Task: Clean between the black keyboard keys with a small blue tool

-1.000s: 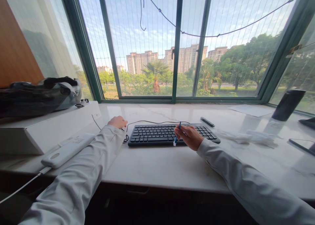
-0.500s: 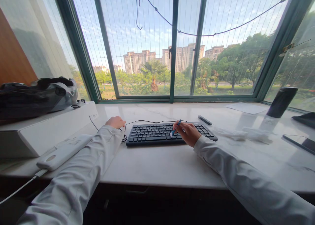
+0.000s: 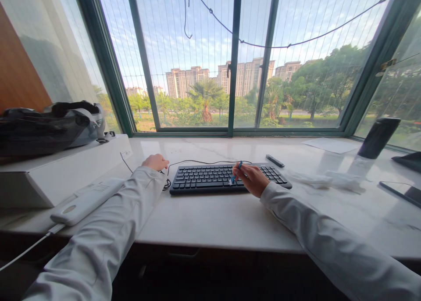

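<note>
A black keyboard lies on the white marble sill in front of the window. My right hand is closed on a small blue brush, whose white tip touches the keys right of the keyboard's middle. My left hand rests on the sill just beyond the keyboard's left end, beside the coiled black cable; its fingers are curled under and mostly hidden. Both arms wear white sleeves.
A white box with a dark bag on top stands at the left, a white device leaning against it. A small black bar, crumpled tissue, black cylinder, paper and phone lie at the right.
My right hand has drawn the blue brush from the keyboard's front edge up onto the middle rows of keys. The left hand has stayed put.
</note>
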Available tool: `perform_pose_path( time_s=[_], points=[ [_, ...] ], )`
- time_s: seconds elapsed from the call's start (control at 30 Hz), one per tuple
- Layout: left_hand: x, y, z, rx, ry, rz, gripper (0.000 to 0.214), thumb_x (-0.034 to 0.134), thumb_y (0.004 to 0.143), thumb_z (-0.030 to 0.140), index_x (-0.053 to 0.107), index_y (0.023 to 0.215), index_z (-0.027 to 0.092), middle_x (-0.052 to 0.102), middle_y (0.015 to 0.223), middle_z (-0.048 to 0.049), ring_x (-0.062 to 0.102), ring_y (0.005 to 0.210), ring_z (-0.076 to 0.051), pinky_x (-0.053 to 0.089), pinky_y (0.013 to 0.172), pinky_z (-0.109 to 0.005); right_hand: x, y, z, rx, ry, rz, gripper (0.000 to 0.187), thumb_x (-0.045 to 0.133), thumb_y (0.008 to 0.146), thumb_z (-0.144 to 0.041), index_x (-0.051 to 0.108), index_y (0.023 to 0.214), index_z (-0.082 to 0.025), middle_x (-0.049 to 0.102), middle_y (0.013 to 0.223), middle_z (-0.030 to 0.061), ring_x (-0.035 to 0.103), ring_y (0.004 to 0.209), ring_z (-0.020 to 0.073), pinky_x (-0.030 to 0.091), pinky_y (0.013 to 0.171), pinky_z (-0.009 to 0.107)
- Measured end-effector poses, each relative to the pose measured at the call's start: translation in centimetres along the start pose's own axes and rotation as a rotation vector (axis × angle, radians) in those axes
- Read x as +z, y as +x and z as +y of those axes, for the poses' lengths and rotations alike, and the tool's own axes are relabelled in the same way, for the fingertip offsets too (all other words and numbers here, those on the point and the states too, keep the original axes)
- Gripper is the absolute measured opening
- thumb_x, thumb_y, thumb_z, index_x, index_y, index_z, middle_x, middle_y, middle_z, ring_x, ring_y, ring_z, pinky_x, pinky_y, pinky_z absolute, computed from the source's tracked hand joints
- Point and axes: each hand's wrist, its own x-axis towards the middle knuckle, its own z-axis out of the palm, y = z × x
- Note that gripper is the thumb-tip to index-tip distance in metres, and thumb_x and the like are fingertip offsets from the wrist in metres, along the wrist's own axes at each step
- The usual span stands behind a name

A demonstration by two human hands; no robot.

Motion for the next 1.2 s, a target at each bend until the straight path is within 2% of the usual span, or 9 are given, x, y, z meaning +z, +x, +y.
perform_pose_path(
  time_s=[0.27, 0.6, 0.73, 0.83, 0.93, 1.07, 1.2],
  points=[
    [-0.1, -0.15, 0.04, 0.003, -0.001, -0.003, 0.032, 0.052, 0.071, 0.046, 0.075, 0.076, 0.024, 0.069, 0.088, -0.0089, 0.062, 0.084, -0.024, 0.045, 0.07, -0.029, -0.37, -0.04, -0.57, 0.026, 0.038, -0.049, 0.037, 0.028, 0.097, -0.039, 0.052, 0.077, -0.02, 0.06, 0.065, -0.0007, 0.058, 0.062, 0.0121, 0.042, 0.067, 0.025],
    [0.0, -0.02, 0.0, -0.001, -0.005, 0.002, 0.032, 0.052, 0.071, 0.047, 0.075, 0.076, 0.025, 0.068, 0.087, -0.0082, 0.062, 0.083, -0.024, 0.045, 0.071, -0.029, -0.58, 0.02, 0.14, 0.106, -0.006, 0.109, 0.036, 0.028, 0.096, -0.041, 0.054, 0.081, -0.021, 0.066, 0.069, 0.0017, 0.063, 0.069, 0.0158, 0.044, 0.071, 0.027],
    [0.04, 0.04, -0.02, -0.002, -0.012, -0.002, 0.032, 0.053, 0.07, 0.047, 0.075, 0.076, 0.025, 0.069, 0.087, -0.0085, 0.062, 0.084, -0.024, 0.045, 0.071, -0.029, -0.27, 0.05, 0.11, 0.079, 0.035, 0.045, 0.034, 0.031, 0.096, -0.041, 0.055, 0.083, -0.02, 0.068, 0.072, 0.0019, 0.064, 0.071, 0.0161, 0.046, 0.074, 0.028],
    [0.02, 0.04, -0.03, -0.003, -0.011, -0.001, 0.031, 0.052, 0.071, 0.046, 0.075, 0.076, 0.025, 0.069, 0.087, -0.0085, 0.062, 0.083, -0.024, 0.045, 0.07, -0.029, -0.23, -0.04, 0.1, 0.097, 0.088, -0.012, 0.037, 0.03, 0.095, -0.042, 0.054, 0.077, -0.021, 0.066, 0.065, 0.0005, 0.063, 0.064, 0.0151, 0.046, 0.07, 0.028],
    [0.0, 0.0, -0.01, -0.001, -0.009, 0.001, 0.031, 0.053, 0.07, 0.045, 0.075, 0.076, 0.024, 0.069, 0.087, -0.0089, 0.062, 0.084, -0.024, 0.045, 0.07, -0.029, -0.28, -0.13, 0.09, 0.121, 0.14, -0.013, 0.038, 0.031, 0.095, -0.044, 0.053, 0.076, -0.021, 0.064, 0.063, -0.0005, 0.063, 0.062, 0.0145, 0.047, 0.068, 0.027],
    [0.01, -0.1, 0.07, -0.003, -0.011, 0.008, 0.032, 0.053, 0.07, 0.045, 0.075, 0.076, 0.023, 0.069, 0.088, -0.0099, 0.061, 0.085, -0.025, 0.045, 0.069, -0.029, -0.13, -0.1, -0.14, 0.112, 0.131, 0.035, 0.034, 0.034, 0.095, -0.043, 0.056, 0.084, -0.021, 0.069, 0.075, 0.002, 0.065, 0.07, 0.016, 0.048, 0.072, 0.028],
    [0.02, -0.22, 0.15, 0.002, -0.005, 0.006, 0.031, 0.054, 0.073, 0.045, 0.074, 0.077, 0.021, 0.069, 0.089, -0.0094, 0.06, 0.084, -0.023, 0.044, 0.07, -0.029, 0.25, -0.06, -0.54, 0.036, 0.069, -0.004, 0.031, 0.036, 0.095, -0.041, 0.059, 0.089, -0.021, 0.07, 0.086, 0.0032, 0.066, 0.077, 0.0172, 0.047, 0.074, 0.028]
  ],
)
